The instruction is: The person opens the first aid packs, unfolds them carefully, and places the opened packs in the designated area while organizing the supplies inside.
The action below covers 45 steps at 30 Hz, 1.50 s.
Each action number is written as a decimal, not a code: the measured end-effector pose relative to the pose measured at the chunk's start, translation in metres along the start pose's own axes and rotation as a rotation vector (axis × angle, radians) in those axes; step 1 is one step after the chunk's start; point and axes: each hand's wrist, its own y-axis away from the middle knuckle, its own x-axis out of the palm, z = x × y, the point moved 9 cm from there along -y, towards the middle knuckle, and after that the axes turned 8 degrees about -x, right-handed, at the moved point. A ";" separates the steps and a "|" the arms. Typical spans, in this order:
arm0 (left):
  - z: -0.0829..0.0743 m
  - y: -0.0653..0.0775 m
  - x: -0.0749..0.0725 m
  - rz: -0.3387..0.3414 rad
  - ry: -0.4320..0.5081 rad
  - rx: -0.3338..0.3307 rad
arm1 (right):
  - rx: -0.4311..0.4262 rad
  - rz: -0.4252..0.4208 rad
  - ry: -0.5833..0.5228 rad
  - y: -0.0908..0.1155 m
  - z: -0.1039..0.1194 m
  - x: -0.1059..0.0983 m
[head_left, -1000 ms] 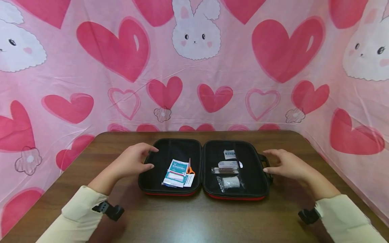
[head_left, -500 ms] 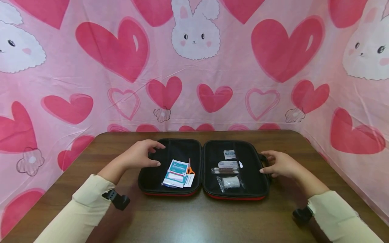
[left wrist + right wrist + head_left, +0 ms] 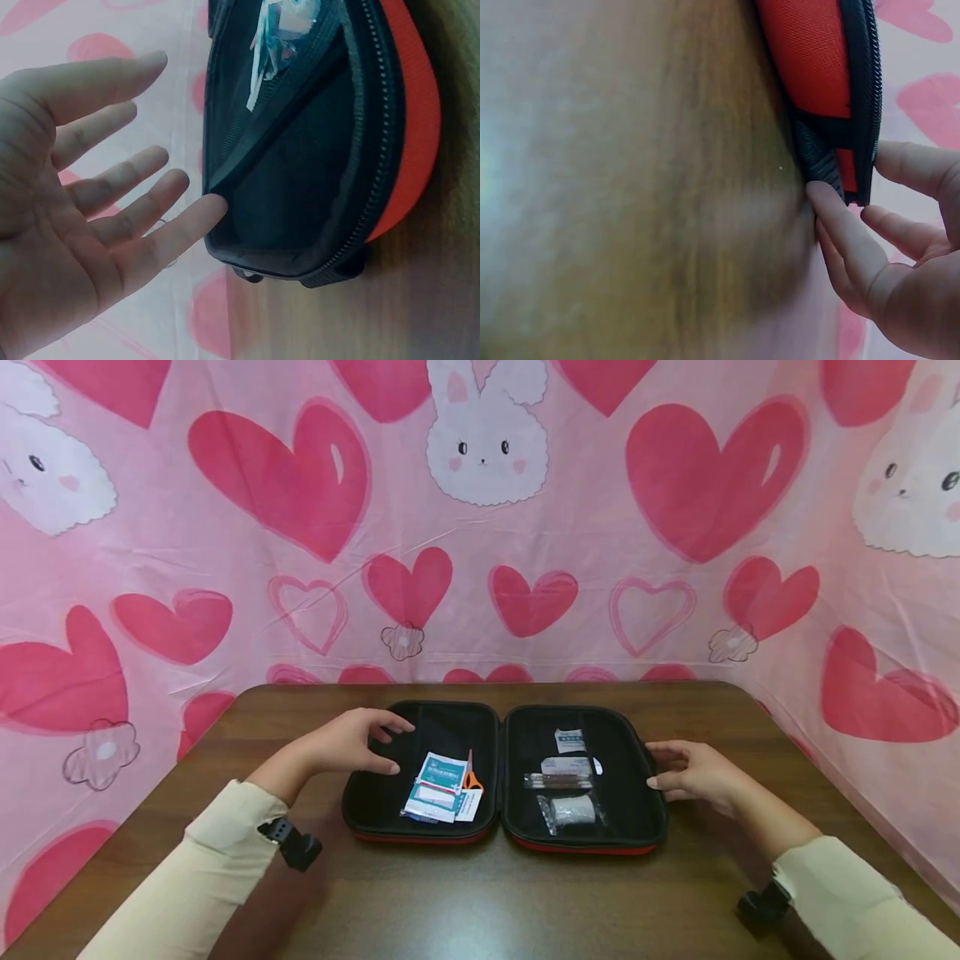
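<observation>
A black first-aid case (image 3: 423,827) with a red outer shell lies unfolded on the table, both halves facing up. My left hand (image 3: 345,743) hovers at the left half, fingers spread and loosely bent, holding nothing. At the far side, my right hand (image 3: 701,772) grips the right half's edge; in the right wrist view the thumb is at the zip and fingers reach underneath, by the dark handle (image 3: 821,157). The left half holds teal-and-white packets (image 3: 435,785) and orange-handled scissors (image 3: 471,779). In the right half are a wrapped white roll (image 3: 573,811), a bundle of thin sticks (image 3: 557,781) and small packets (image 3: 570,741).
The case stands on a brown wooden table (image 3: 480,902). Behind it hangs a pink cloth (image 3: 585,543) printed with hearts and rabbits. Black wrist cameras sit on both wrists, below the cream sleeves (image 3: 217,835).
My left hand has moved right, further over the left half. The right hand has closed in from beside the handle onto the case's right edge. The case's contents look unmoved.
</observation>
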 end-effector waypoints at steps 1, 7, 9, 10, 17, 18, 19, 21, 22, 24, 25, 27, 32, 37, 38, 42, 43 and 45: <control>0.001 0.000 0.002 0.012 0.006 -0.002 | 0.002 0.001 -0.005 0.001 0.000 0.000; 0.000 -0.005 0.013 0.063 0.034 0.020 | 0.012 0.006 -0.018 0.004 -0.003 0.000; 0.000 -0.007 0.017 0.082 0.049 0.021 | 0.012 0.005 -0.025 0.004 -0.003 0.000; 0.000 -0.009 0.020 0.092 0.056 0.015 | 0.012 0.003 -0.027 0.004 -0.003 0.000; 0.002 -0.015 0.039 0.155 0.102 -0.109 | 0.014 0.001 -0.034 0.005 -0.003 0.000; 0.002 -0.016 0.041 0.153 0.098 -0.133 | 0.018 -0.001 -0.036 0.004 -0.004 0.000; 0.003 -0.017 0.043 0.146 0.093 -0.158 | 0.020 -0.003 -0.038 0.004 -0.004 0.000; 0.005 -0.017 0.046 0.124 0.075 -0.205 | 0.024 -0.006 -0.040 0.004 -0.005 0.000; 0.006 -0.017 0.048 0.109 0.064 -0.228 | 0.022 -0.006 -0.039 0.003 -0.006 0.001; 0.008 -0.016 0.050 0.082 0.051 -0.268 | 0.020 -0.007 -0.038 0.003 -0.006 0.001; 0.009 -0.016 0.051 0.071 0.051 -0.285 | 0.020 -0.008 -0.036 0.002 -0.006 0.001; 0.012 -0.015 0.053 0.054 0.060 -0.309 | 0.016 -0.006 -0.033 0.002 -0.006 0.001; 0.016 -0.015 0.058 0.022 0.134 -0.331 | 0.011 0.001 -0.020 0.002 -0.005 0.001; 0.017 -0.014 0.061 0.033 0.239 -0.335 | 0.014 0.003 -0.012 0.002 -0.005 0.001; 0.017 -0.014 0.061 0.034 0.252 -0.332 | 0.015 0.003 -0.010 0.002 -0.005 0.001; 0.016 -0.014 0.058 0.027 0.285 -0.292 | 0.010 0.009 -0.009 0.002 -0.004 0.002; 0.016 -0.014 0.057 0.023 0.293 -0.282 | 0.007 0.010 -0.008 0.002 -0.004 0.002; 0.017 -0.013 0.054 0.027 0.329 -0.262 | 0.003 0.014 -0.010 0.002 -0.003 0.003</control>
